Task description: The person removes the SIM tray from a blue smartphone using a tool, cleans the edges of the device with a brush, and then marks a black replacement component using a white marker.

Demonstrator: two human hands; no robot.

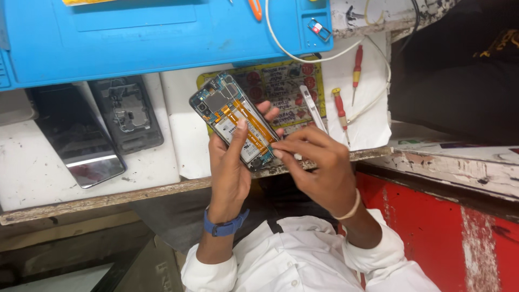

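The left hand grips an opened phone, while the right hand, at three o'clock, pinches tweezers.

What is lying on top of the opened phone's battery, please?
Orange flex ribbons run lengthwise over the battery of the opened phone. The left hand has its thumb across it, and the right hand covers the lower end, hiding what lies there.
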